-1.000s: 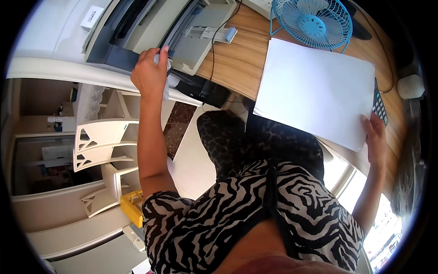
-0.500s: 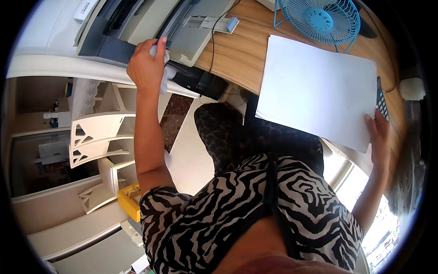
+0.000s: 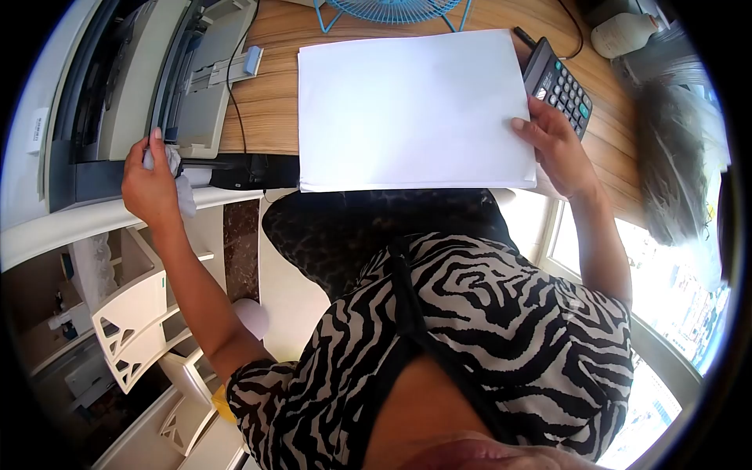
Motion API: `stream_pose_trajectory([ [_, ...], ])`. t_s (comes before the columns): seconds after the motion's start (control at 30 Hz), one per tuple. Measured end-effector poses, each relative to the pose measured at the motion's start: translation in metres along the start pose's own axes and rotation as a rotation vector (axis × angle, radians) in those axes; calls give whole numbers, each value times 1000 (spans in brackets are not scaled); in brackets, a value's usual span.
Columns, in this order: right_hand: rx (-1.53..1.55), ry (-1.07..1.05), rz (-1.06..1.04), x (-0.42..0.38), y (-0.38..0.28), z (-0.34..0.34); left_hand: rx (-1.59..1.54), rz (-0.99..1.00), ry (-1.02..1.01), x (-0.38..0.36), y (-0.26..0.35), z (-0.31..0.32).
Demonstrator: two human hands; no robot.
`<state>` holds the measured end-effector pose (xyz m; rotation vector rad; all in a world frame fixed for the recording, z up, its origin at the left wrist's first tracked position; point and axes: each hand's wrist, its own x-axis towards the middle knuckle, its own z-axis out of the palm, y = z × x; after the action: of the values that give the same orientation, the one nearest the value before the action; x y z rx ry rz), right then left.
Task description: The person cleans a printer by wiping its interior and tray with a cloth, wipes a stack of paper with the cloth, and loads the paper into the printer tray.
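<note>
My left hand point(image 3: 153, 184) is closed around a crumpled white cloth point(image 3: 185, 194), part of which hangs below the fingers. It is at the front edge of a grey printer point(image 3: 125, 86), its thumb and fingertips against the printer's open paper tray point(image 3: 205, 102). My right hand point(image 3: 558, 149) grips the right edge of a stack of white paper point(image 3: 411, 113), thumb on top and fingers beneath. The stack lies over the wooden desk point(image 3: 270, 94), its near edge close to the desk's front. Just beyond my right fingers is a black calculator point(image 3: 565, 90), partly covered by the hand and paper.
A blue wire fan point(image 3: 392, 9) stands behind the paper. A black cable point(image 3: 233, 78) crosses the desk beside the printer. At right are a white bottle point(image 3: 624, 35) and a clear plastic bag point(image 3: 677, 149). Cream shelves point(image 3: 129, 337) stand at lower left.
The view has turned, bringing the paper stack nearer the middle and showing more of the calculator. My left hand stays at the printer with the cloth; my right still holds the paper's edge.
</note>
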<state>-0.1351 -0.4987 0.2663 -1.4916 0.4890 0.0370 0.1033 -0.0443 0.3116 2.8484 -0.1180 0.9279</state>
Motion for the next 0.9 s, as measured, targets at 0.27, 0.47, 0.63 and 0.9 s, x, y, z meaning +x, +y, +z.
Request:
stream_pose_trajectory([
  [0.27,-718,127,24,4,-18,22,-39,-22,-14,2,1,-2],
  [0.47,-1096,200,-484,-4,-40,44,-82,-56,-6,1,-3,3],
  [0.63,-1091,-108,-642,29,-37,75,-88,-53,11,-4,0,4],
  [0.9,-1554,-303,-1024,81,24,121,-35,-53,25,-6,-14,11],
])
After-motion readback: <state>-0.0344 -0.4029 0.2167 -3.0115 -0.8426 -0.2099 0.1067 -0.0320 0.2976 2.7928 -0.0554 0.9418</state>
